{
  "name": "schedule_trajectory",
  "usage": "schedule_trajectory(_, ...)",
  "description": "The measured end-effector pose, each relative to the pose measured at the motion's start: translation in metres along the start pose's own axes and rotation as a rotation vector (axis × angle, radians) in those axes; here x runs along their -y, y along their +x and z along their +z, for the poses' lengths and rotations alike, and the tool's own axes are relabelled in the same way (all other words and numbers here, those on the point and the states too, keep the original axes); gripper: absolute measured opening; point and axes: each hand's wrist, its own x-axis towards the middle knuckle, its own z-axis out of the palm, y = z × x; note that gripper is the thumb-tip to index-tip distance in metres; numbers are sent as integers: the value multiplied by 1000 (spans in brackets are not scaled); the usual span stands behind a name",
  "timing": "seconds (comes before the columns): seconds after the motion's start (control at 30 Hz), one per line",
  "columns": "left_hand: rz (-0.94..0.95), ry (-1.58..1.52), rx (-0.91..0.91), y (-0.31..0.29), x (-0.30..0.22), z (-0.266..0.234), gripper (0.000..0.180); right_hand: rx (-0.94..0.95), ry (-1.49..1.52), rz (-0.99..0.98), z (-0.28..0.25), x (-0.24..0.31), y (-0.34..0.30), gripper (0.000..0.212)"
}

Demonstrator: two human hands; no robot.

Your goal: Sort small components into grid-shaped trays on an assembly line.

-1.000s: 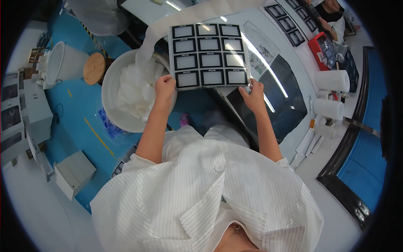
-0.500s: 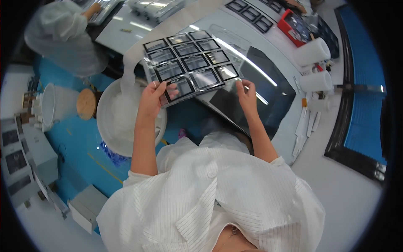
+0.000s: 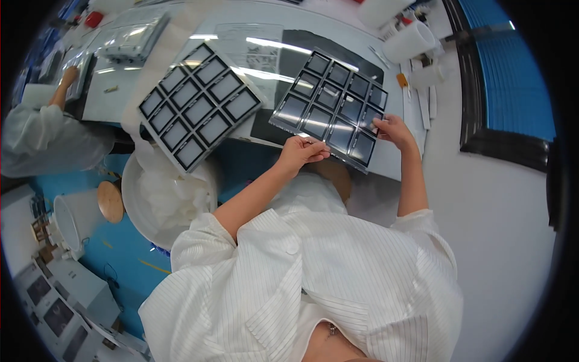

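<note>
A clear sheet with a grid of black rectangular frames (image 3: pixel 341 123) lies tilted over a dark mat (image 3: pixel 301 41) on the table. My right hand (image 3: pixel 395 131) pinches this sheet at its right edge, thumb on top. My left hand (image 3: pixel 301 155) is at the near edge of the same sheet, its fingers curled together; what they pinch, if anything, is too small to make out. To the left, a similar black-framed sheet (image 3: pixel 199 108) with pale windows rests at the table's near edge, untouched by either hand.
A white tub (image 3: pixel 134 208) with crumpled translucent film stands below the left sheet. White rolls (image 3: pixel 409 42) stand at the far right. A pale strip (image 3: pixel 154 69) crosses the table behind the left sheet. At far left, another person's arm (image 3: pixel 62 90) reaches over trays.
My left hand has moved right, off the sheet it held. One framed sheet now lies at left, and another is over the dark mat, with my right hand gripping it. The view has turned.
</note>
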Motion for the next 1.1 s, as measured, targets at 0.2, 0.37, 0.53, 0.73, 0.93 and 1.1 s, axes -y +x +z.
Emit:
schedule_trajectory(0.2,45,297,114,20,45,-14,14,-202,-532,-642,118,34,-53,57)
schedule_trajectory(0.37,162,519,289,23,14,0,16,-171,-625,-851,132,47,-83,68)
schedule_trajectory(0.53,304,799,429,34,-2,1,14,-83,-667,-809,124,51,-84,71)
schedule_trajectory(0.73,411,875,371,33,8,0,13,-35,-855,-899,122,45,-75,56)
schedule_trajectory(0.93,228,626,37,22,65,-30,17,-20,-1062,-753,129,65,-75,29)
schedule_trajectory(1.1,99,166,-40,4,28,-19,26,-117,-1236,-777,154,69,-98,16)
